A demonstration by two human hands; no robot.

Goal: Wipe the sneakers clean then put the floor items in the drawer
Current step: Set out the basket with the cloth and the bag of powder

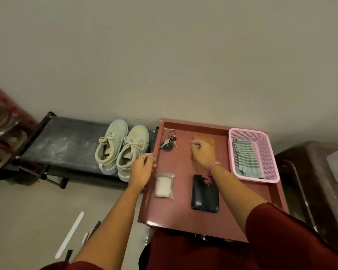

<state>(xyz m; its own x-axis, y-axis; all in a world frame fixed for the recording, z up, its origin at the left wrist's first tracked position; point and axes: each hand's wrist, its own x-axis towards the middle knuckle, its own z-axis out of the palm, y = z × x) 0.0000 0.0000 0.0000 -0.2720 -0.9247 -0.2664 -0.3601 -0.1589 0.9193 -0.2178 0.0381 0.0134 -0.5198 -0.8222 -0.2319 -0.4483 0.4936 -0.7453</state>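
Observation:
A pair of pale green-yellow sneakers [122,151] stands on a dark, dusty shoe rack [66,145]. My left hand [142,170] hovers at the left rim of the maroon cabinet top [180,166], right beside the nearer sneaker, fingers loosely apart and holding nothing. My right hand [202,152] lies on the cabinet top with fingers curled and pinched on the left edge of a flat brown card [208,140]. A striped cloth [246,158] lies in a pink basket [265,152]. On the floor at lower left are a white strip [70,232], a black stick [95,228] and a small metal piece [85,236].
The cabinet top also holds keys [169,143], a zip bag with something white inside [164,185] and a black wallet [204,193]. A dark glossy case [320,191] stands to the right. Bagged footwear [4,137] is piled at far left. The wall is close behind.

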